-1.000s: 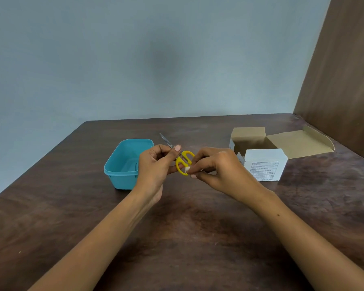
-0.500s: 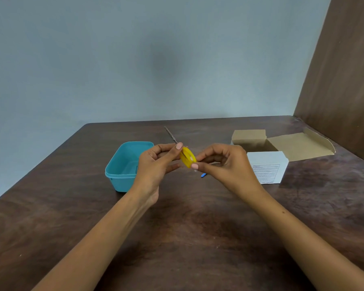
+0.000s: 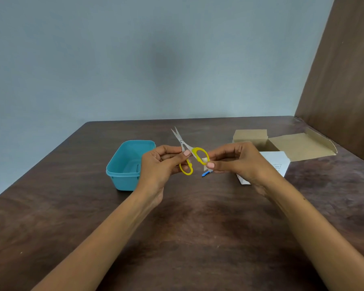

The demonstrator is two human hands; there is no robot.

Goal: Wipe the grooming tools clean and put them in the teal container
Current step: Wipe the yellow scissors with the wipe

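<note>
Pinching the light, stiff scissors (image 3: 186, 153) near the pivot, left hand (image 3: 160, 164) fingers steady them above the table (image 3: 177, 238), teal container (image 3: 127, 164) at nine o'clock, while right hand (image 3: 235, 160) fingers pinch a wipe (image 3: 205, 160) on the slippery yellow loop.

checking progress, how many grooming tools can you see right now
2: yellow-handled scissors held up between both hands, and a small blue item on the table below the right hand, possibly another tool. Hands may hide more.

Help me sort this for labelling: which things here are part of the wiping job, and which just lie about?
Job: scissors, white wipe, teal container, left hand, right hand.
Lying about: open cardboard box, small blue item, table.
</note>
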